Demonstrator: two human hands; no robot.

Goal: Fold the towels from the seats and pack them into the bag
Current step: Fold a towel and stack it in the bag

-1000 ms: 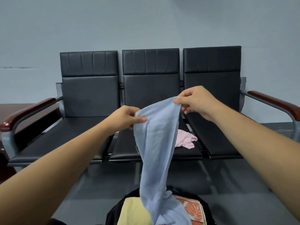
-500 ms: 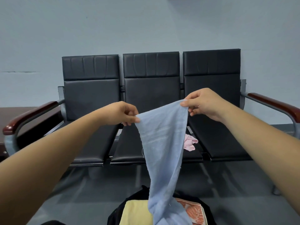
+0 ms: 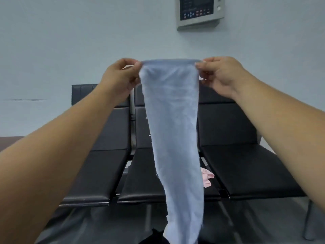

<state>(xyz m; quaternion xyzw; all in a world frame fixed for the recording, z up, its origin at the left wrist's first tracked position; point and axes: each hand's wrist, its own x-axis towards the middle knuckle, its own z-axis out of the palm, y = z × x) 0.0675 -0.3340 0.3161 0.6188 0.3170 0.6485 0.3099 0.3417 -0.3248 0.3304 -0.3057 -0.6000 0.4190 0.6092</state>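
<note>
The blue towel [image 3: 173, 138] hangs higher than half a second ago. Its top edge is now level and taut before the wall [image 3: 70, 41], where earlier it sloped across a backrest, and its tail reaches the black bag [image 3: 154, 238] at the bottom. It hides much of the middle seat [image 3: 140, 180]; a pink towel [image 3: 207, 178] shows at that surface's right edge. A control panel [image 3: 200, 11] has come into view. The left hand [image 3: 121, 76] and right hand [image 3: 219, 74] each keep a narrow grip, pinching a top corner.

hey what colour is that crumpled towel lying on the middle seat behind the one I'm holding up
Pink. The crumpled towel shows in the head view, half hidden.
</note>
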